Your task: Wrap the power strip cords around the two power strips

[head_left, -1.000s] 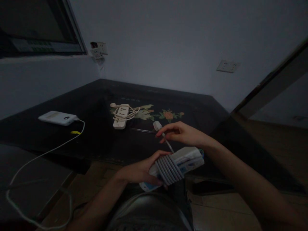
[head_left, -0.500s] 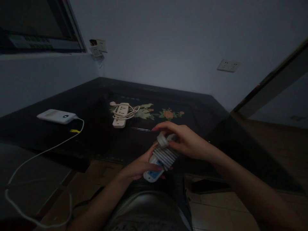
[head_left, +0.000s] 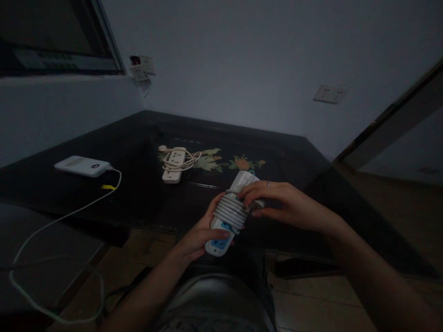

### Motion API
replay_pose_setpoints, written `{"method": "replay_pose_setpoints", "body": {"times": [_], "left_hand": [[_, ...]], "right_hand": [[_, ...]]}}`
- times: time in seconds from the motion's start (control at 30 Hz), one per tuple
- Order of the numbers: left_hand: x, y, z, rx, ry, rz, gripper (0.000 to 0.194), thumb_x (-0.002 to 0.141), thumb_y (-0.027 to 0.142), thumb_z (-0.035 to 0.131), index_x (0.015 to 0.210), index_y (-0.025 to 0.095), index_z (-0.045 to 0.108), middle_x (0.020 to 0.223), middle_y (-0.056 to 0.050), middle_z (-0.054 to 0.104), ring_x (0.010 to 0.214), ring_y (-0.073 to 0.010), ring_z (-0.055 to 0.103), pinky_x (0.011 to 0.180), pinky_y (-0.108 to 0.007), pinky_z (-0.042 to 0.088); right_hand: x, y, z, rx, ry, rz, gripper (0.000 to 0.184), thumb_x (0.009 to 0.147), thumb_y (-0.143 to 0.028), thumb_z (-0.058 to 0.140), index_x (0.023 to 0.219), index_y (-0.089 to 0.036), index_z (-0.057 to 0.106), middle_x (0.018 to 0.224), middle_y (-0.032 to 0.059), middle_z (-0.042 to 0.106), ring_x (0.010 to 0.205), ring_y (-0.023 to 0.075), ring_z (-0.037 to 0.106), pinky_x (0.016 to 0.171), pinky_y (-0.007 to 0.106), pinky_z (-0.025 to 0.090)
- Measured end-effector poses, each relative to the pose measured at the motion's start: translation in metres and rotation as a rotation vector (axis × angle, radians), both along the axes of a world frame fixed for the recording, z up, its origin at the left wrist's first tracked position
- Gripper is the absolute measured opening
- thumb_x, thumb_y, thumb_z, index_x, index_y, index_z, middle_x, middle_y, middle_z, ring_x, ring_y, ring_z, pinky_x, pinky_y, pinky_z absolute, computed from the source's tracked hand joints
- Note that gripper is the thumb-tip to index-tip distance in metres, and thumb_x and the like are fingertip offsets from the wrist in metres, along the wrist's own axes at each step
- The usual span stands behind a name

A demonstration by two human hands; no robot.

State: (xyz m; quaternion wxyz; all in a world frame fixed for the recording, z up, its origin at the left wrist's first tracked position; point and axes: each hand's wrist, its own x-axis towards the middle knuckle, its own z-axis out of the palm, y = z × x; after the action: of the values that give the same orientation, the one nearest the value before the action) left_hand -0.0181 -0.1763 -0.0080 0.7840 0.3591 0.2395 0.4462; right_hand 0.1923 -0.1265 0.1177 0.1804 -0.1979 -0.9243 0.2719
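My left hand (head_left: 199, 235) grips the near end of a white power strip (head_left: 221, 230) with blue markings, held above my lap. Its white cord (head_left: 230, 210) is coiled in several turns round the strip's middle. My right hand (head_left: 280, 205) is closed over the coil and the far end of the strip, fingers pressed on the cord; the plug is hidden under them.
A dark table (head_left: 138, 184) with a flower pattern stands in front of me. On it lie a second power strip (head_left: 175, 163) wrapped in its cord and a white power bank (head_left: 83, 166) with a cable (head_left: 62, 219) trailing off the edge. Wall sockets (head_left: 328, 93) sit behind.
My right hand brought the plug end down from above the strip and now presses it against the coil. The strip has tilted more upright, its far end pointing away from me.
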Motion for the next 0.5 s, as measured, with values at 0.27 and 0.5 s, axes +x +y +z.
{"method": "replay_pose_setpoints", "body": {"times": [0.27, 0.5], "left_hand": [[0.003, 0.001, 0.002, 0.077, 0.055, 0.046, 0.097, 0.068, 0.007, 0.073, 0.141, 0.043, 0.022, 0.14, -0.009, 0.043, 0.098, -0.0257, 0.063, 0.067, -0.031, 0.057], [0.002, 0.002, 0.0, 0.148, 0.128, 0.139, 0.092, 0.066, 0.011, 0.077, 0.138, 0.04, 0.027, 0.143, -0.008, 0.038, 0.102, -0.0256, 0.06, 0.068, -0.029, 0.057]], "right_hand": [[-0.006, -0.01, -0.013, 0.048, 0.127, -0.156, 0.014, 0.092, -0.022, 0.052, 0.09, -0.02, 0.066, 0.107, 0.007, 0.065, 0.101, 0.0166, 0.061, 0.089, 0.032, 0.049], [-0.006, -0.009, -0.019, -0.039, 0.16, -0.367, 0.026, 0.085, -0.021, 0.06, 0.111, -0.022, 0.064, 0.108, 0.0071, 0.066, 0.1, 0.0192, 0.062, 0.084, 0.032, 0.051]]}}
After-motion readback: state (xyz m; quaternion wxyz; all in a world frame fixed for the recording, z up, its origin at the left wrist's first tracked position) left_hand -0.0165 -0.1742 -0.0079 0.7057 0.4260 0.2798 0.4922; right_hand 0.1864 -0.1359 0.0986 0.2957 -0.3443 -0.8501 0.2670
